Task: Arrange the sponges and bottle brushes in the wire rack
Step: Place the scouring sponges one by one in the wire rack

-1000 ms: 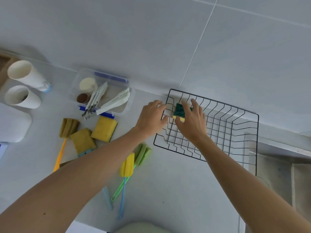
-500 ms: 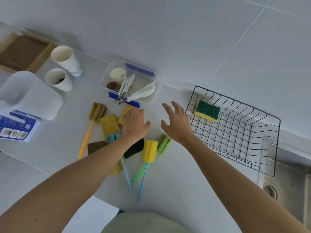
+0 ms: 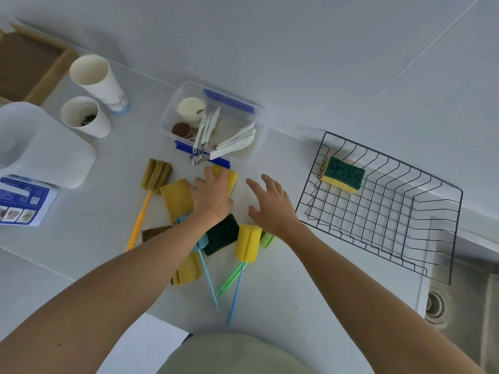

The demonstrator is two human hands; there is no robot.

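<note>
Both your forearms enter from the bottom of the frame and converge toward the centre, bare to past the elbow. Your left hand (image 3: 212, 197) sits just left of centre, palm down, fingers (image 3: 222, 176) laid flat and pointing toward the upper right, wrist straight. Your right hand (image 3: 271, 205) is close beside it to the right, not touching it, palm down, fingers (image 3: 255, 184) spread and slightly curled, thumb out toward the left. Neither hand is closed on anything.
</note>
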